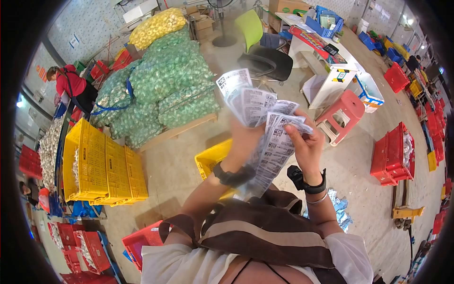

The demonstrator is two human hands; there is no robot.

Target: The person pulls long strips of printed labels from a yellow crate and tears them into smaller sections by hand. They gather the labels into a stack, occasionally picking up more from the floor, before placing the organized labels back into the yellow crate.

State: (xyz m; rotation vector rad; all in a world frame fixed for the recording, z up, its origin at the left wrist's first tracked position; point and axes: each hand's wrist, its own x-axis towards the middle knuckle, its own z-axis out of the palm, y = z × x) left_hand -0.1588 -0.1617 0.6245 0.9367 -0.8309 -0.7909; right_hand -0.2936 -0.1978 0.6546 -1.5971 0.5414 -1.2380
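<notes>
Printed white label strips (pixel 276 146) with black text and square codes are fanned out in front of my chest. My right hand (pixel 307 142) is closed on one bunch of them, with its thumb pressed on top. My left hand (pixel 246 137), smeared by motion, is closed around another bunch of label strips (pixel 257 104) that spreads up and to the left. Its fingers are mostly hidden behind the paper. Long strips hang down between my wrists toward the dark apron (pixel 265 232). Each wrist wears a black band.
Green net sacks (pixel 170 75) are piled on a pallet at left, near stacked yellow crates (pixel 104 165). A yellow crate (pixel 208 161) sits below my left arm. At right are a red stool (pixel 343 116), a white desk (pixel 331 85) and red crates (pixel 392 154). A person (pixel 73 85) bends at far left.
</notes>
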